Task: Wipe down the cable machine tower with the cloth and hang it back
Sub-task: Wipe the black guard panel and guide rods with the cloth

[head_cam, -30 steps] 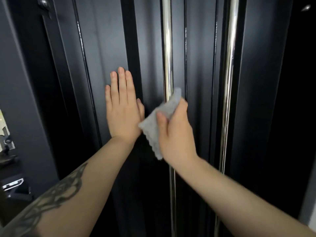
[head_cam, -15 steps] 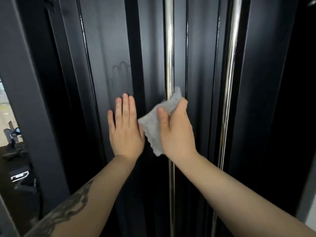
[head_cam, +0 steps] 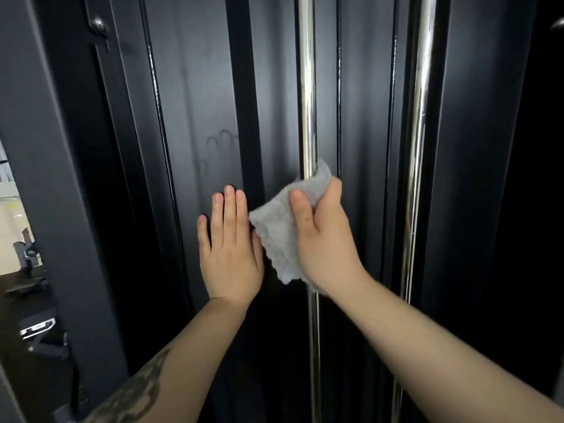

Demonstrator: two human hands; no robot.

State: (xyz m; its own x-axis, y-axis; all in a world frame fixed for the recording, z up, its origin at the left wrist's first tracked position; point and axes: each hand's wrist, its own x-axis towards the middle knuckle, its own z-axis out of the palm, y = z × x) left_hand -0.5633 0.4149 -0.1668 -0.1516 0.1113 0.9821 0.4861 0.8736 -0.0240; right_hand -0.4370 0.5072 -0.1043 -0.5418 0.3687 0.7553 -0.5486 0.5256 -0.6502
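Observation:
The black cable machine tower (head_cam: 195, 87) fills the view, with two upright chrome guide rods, the left rod (head_cam: 306, 87) and the right rod (head_cam: 418, 117). My right hand (head_cam: 323, 239) grips a grey cloth (head_cam: 279, 236) wrapped around the left rod at mid height. My left hand (head_cam: 230, 248) lies flat, fingers together, on the black panel just left of the cloth. A faint handprint (head_cam: 221, 141) shows on the panel above my left hand.
A black cable (head_cam: 157, 96) runs down the panel's left side. A dark frame post (head_cam: 45, 178) stands at the left, with gym floor and equipment (head_cam: 27, 254) visible beyond it. A bolt head (head_cam: 98, 23) sits at the upper left.
My left hand has slid down the panel, leaving a handprint where it rested. My right hand with the cloth has moved down the left rod along with it.

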